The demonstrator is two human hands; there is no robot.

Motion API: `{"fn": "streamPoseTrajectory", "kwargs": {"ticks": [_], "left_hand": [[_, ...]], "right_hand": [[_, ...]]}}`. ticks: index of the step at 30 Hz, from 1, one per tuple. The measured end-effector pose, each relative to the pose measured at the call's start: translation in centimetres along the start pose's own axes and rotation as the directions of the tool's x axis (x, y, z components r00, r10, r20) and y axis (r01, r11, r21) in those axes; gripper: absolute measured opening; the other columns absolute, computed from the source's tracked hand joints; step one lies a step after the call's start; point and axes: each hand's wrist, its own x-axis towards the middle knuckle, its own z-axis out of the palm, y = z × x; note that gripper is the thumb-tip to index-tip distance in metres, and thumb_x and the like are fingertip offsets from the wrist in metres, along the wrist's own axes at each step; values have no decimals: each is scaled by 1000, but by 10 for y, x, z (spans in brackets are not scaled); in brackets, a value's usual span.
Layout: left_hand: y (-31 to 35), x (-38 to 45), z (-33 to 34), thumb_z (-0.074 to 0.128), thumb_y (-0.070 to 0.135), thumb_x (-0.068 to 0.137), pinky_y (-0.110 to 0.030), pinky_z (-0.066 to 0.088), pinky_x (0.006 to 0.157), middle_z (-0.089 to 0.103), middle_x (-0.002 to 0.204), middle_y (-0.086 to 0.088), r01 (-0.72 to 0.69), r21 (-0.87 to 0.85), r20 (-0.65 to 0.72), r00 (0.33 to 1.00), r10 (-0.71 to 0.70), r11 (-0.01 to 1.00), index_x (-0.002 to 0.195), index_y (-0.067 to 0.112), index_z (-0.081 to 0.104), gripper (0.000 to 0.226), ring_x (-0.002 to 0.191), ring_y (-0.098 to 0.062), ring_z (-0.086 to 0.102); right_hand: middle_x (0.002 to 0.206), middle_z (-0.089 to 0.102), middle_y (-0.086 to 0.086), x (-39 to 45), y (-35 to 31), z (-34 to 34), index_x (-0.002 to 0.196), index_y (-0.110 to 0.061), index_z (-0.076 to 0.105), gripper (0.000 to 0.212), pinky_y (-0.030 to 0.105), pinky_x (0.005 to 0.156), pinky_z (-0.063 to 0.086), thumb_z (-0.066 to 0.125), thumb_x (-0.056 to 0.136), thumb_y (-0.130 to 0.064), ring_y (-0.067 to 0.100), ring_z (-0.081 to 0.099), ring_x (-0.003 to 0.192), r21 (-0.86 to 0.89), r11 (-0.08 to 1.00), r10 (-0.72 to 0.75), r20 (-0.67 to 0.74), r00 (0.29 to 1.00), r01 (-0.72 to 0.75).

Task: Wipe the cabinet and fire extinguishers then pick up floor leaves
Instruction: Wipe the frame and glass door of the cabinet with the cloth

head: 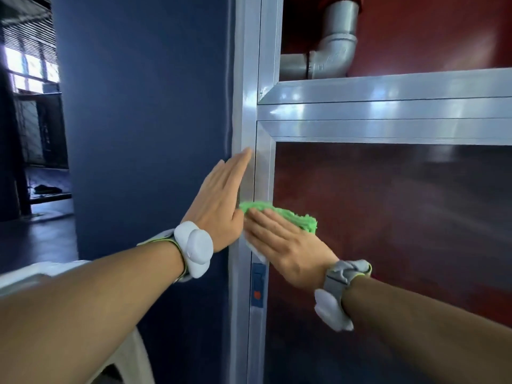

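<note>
Two hands work at the cabinet's [388, 110] aluminium frame. The right hand [285, 245] lies flat, fingers straight, pressing a green cloth [288, 216] against the vertical frame member; the cloth bunches out beyond the fingertips and a pale corner shows under the palm's near edge. The left hand [219, 203] is open, fingers together and extended, its palm side resting on the frame's outer edge just beside the right hand, holding nothing. The cloth appears soft, light and limp; it should be held under a spread palm, since it will likely fold or slip on the smooth metal. A blue latch [258, 284] sits just below the right wrist. No fire extinguishers or leaves are visible.
</note>
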Motion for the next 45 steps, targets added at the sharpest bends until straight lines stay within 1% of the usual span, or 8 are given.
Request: {"fn": "streamPoseTrajectory", "kwargs": {"ticks": [4,14,19,25,33,37,41,45], "left_hand": [[8,-5,7,49,-8,77,-33,3,127,3,167,2,45,54,54,997,-48,998,159,15,1,98,154,-8,1],[28,-32,35,36,-6,81,-13,10,121,15,165,1,258,-110,-96,958,-269,960,158,12,7,85,151,-4,13],[26,-94,77,34,-7,77,-27,12,126,10,167,-4,259,2,-10,966,-259,966,158,7,8,86,154,-9,9],[35,-124,86,36,-4,74,-12,2,119,5,167,6,308,82,48,949,-313,948,158,17,6,92,153,-3,4],[37,-152,109,43,6,78,-14,5,119,14,164,7,390,-27,17,921,-389,921,158,13,9,87,148,3,10],[35,-174,120,44,4,72,-11,6,114,18,164,-1,409,16,73,909,-409,912,158,12,5,95,146,-10,20],[37,-189,128,50,-5,70,-38,24,112,11,166,-2,387,119,125,908,-401,914,158,12,7,100,141,-24,28],[31,-200,133,50,-2,69,-42,29,110,6,166,2,355,92,156,918,-366,930,158,14,9,99,139,-23,31]], "right_hand": [[144,51,16,-2,35,-17,136,-3,57,47,48,117,31,33,97,-16,34,44,138,-15,976,-215,136,967,219],[147,46,21,32,34,1,134,5,54,45,51,118,29,34,94,-3,40,38,140,83,928,367,-349,862,-362],[146,47,21,-31,-53,50,135,4,54,46,50,119,26,35,94,-6,39,40,139,115,979,192,-217,957,-170],[135,62,12,-51,-60,55,121,-8,69,42,48,116,32,37,96,-17,31,52,132,33,984,-177,-33,984,178],[153,38,19,-27,-68,50,141,3,46,48,49,121,23,25,100,-8,37,31,145,118,957,286,-206,936,-267],[156,30,22,-66,-125,79,146,6,36,52,51,121,20,23,98,-9,38,25,147,94,980,182,-71,981,-175],[150,43,18,-119,-181,100,139,-1,51,53,48,122,-1,28,95,-18,35,38,141,87,995,-68,176,982,53],[145,49,18,-116,-174,92,137,-2,55,51,53,120,16,30,95,-18,34,40,140,97,986,-154,257,954,133]]}}
